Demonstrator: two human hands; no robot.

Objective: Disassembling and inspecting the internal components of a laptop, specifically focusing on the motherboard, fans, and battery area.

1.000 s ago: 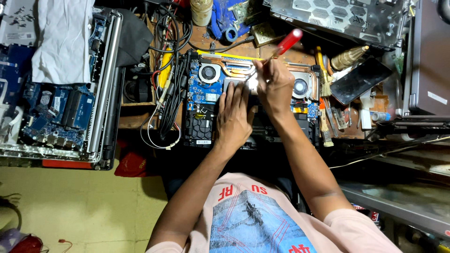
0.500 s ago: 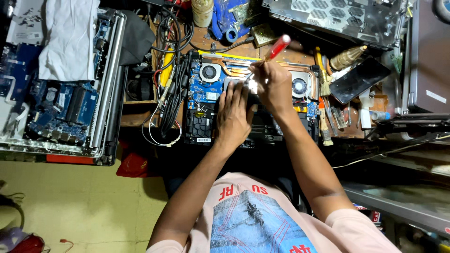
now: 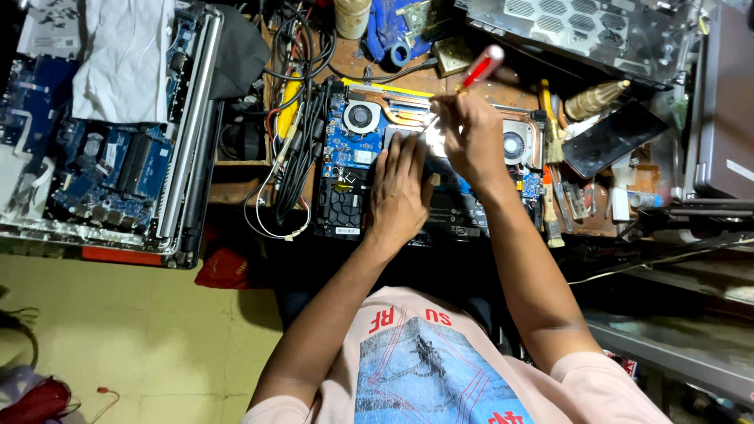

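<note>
Centrally, right hand [image 3: 470, 135] grip pinching red screwdriver [image 3: 481, 67]; left hand [image 3: 399, 192] spread flat inside opened laptop [image 3: 353, 169].

An opened laptop [image 3: 353, 169] is laid flat on the counter with its bottom cover removed, so that a blue circuit board, two round cooling fans near the far corners and copper heat pipes running between them are exposed. A black grille section is seen at its near left. The middle of the board is covered by hands. A screwdriver [image 3: 477, 69] with a red handle is held tilted above the laptop's far edge, its handle pointed up and away; its tip is hidden.
</note>
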